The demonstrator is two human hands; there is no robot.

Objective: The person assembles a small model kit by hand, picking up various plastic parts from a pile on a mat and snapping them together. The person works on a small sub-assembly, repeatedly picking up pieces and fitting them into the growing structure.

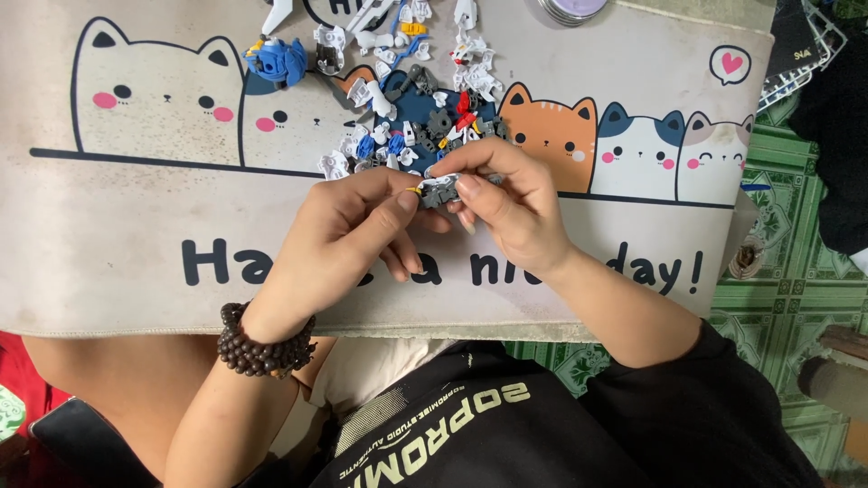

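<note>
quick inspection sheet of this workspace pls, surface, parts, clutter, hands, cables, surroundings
surface: beige desk mat with cartoon cats, lightly soiled
job's things: small grey plastic model part with a yellow bit, pinched between both hands
clutter: loose pile of white, blue, grey and red plastic model pieces; round lilac container at the top edge
hands: left hand and right hand both grip the part; dark beaded bracelet on the left wrist
cables: nothing seen
surroundings: green patterned floor tiles

Left hand point(348, 230) and right hand point(506, 203) pinch a small grey plastic part point(440, 190) together over cat-print mat point(136, 244). Loose white, blue, grey pieces point(398, 126) piled just beyond.
</note>
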